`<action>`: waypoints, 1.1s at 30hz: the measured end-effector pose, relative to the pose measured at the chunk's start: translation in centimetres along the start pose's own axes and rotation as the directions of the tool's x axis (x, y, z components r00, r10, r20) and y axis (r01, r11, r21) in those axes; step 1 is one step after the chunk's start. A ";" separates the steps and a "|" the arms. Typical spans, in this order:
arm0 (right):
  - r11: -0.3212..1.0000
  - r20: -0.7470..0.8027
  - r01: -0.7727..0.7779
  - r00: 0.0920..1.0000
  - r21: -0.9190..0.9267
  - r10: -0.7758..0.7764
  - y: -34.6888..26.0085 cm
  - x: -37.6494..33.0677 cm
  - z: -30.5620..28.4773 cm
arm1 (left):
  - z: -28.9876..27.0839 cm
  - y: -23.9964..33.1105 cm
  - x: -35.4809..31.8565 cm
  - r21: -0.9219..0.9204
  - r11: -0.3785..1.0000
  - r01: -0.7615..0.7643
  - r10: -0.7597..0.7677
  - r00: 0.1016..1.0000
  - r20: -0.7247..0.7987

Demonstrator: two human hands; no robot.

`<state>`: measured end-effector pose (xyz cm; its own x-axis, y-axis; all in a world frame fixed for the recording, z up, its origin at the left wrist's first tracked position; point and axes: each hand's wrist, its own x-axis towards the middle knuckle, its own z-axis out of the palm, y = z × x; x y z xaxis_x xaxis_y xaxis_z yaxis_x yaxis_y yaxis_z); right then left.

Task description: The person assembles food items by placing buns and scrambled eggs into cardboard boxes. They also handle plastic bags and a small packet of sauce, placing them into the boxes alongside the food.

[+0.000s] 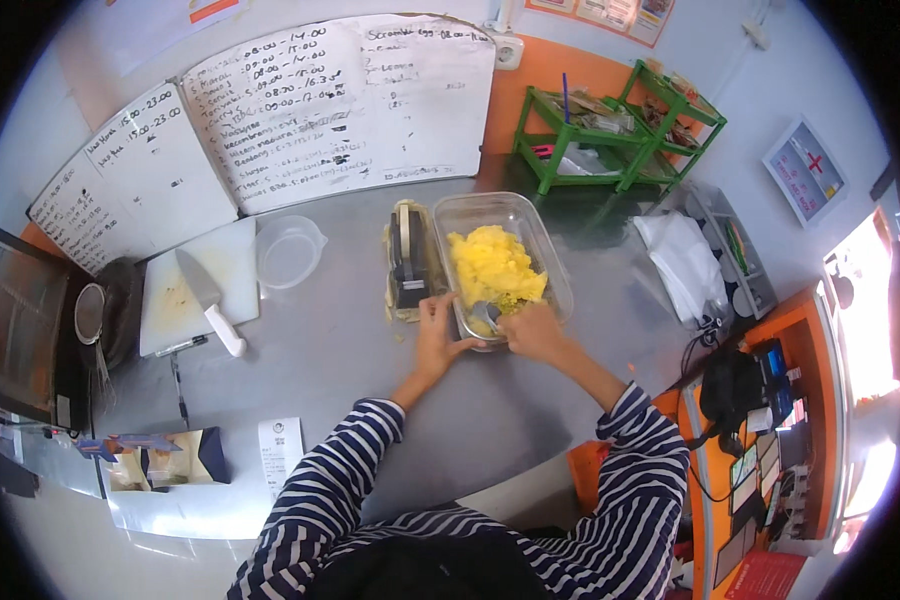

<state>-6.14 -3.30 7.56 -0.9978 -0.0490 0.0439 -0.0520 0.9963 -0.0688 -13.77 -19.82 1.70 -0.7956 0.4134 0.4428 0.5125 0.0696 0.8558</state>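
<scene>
- Head view, the hands: the left hand (436, 335) lies against the near left corner of a clear rectangular plastic container (555, 262), fingers curled loosely on its rim and steadying it; the right hand (532, 330) is closed round the handle of a metal spoon (486, 315), whose bowl dips into the container at its near end.
- Head view, the food: a heap of soft yellow mash (495, 265) fills the middle and far part of the container; the container stands on a grey steel counter (350, 350), just right of a small black device (407, 262) resting on a pale smeared patch.
- Head view, surroundings: a white cutting board (170, 310) with a white-handled knife (210, 300) lies to the left; an empty clear round tub (288, 250) sits between board and device; a green wire rack (620, 135) stands at the back right; a white paper slip (280, 450) lies near the counter's front edge.
- Judgement of risk: the container looks light and the steel slick, so a hard scoop could push it away if the left hand slackens; mash could spill over the near rim, since the spoon works right at that edge; the device stands so close that a nudge might smear it further.
</scene>
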 end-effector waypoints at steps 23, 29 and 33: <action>-0.034 0.544 -0.566 0.771 0.824 0.332 5.3 -2.6 -2.9 | -2.3 2.2 -3.6 0.205 0.964 -0.168 0.152 0.984 0.095; 0.235 0.330 -0.449 0.849 0.862 0.412 -0.9 -1.7 -6.9 | -10.3 6.6 -12.9 -0.113 0.992 -0.056 0.096 0.916 0.388; 0.236 0.448 -0.527 0.836 0.816 0.316 -7.2 -1.0 -9.1 | -20.5 9.6 -17.8 -0.153 0.899 0.411 -0.199 0.693 0.693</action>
<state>-4.41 -9.83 17.04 -0.8688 0.2423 -0.4318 0.4807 0.2034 -0.8529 -1.31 -45.13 7.48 -0.4290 0.9020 -0.0488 0.0844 0.0938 0.9920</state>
